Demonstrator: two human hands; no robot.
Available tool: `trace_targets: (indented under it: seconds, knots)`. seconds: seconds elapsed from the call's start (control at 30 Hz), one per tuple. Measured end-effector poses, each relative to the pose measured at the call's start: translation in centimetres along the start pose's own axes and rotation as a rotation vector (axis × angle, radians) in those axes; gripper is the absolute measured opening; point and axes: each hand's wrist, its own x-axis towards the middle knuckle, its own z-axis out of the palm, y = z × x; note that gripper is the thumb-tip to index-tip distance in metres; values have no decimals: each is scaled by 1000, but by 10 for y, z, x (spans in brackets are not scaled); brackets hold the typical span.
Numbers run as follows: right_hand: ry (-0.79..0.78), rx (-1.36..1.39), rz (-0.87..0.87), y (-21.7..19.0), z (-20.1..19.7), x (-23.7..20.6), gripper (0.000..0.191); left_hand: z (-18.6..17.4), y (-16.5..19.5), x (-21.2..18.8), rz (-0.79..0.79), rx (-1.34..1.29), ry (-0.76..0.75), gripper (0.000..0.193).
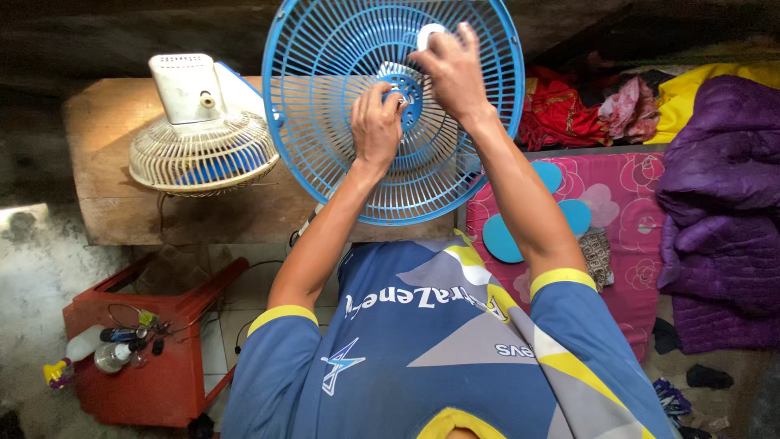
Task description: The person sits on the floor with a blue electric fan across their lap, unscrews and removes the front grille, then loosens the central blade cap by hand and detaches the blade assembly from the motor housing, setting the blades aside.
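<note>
Blue fan grille (pixel 341 122) held upright over counter (pixel 114 162); left hand (pixel 376 126) fingers pinch hub to steady it, right hand (pixel 452 69) fingers grip white knob (pixel 426 34) at centre.

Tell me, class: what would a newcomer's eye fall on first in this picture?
The big blue fan grille at top centre, with the left hand gripping its hub and the right hand at a small white part just above. Left of it, a cream fan lies on the wooden table. A purple blanket sits far right.
</note>
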Motion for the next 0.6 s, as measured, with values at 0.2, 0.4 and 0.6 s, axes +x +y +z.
trace_targets:
  seconds: [0.2, 0.4, 0.6]
  knots:
    - [399, -469, 411, 7, -16, 1, 60, 7, 1, -5, 9, 18, -1, 19]
    - [345, -318, 644, 35, -24, 3, 55, 10, -3, -3, 32, 41, -14, 19]
    - [409, -288, 580, 51, -26, 15, 36, 12, 1, -4, 43, 33, -9, 19]
